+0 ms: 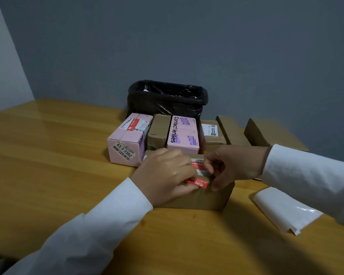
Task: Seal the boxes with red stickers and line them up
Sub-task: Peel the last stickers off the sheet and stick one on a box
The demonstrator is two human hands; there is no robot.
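Observation:
A brown cardboard box (205, 197) lies on the wooden table (58, 155) in front of me. A red sticker (199, 183) runs over its top front edge. My left hand (165, 173) rests on the box top and pinches the sticker's left end. My right hand (230, 165) pinches the sticker's upper part, thumb down on the box's front corner. Behind stand a row of boxes: a pink box (127, 141) with a red sticker, a brown box (158, 131), a pink "Contact lenses" box (184, 133) and a brown labelled box (213, 133).
A bin lined with a black bag (167, 98) stands against the wall behind the row. Two more brown boxes (232, 130) (270, 133) lie at the back right. A white sticker backing sheet (284, 209) lies on the table to the right.

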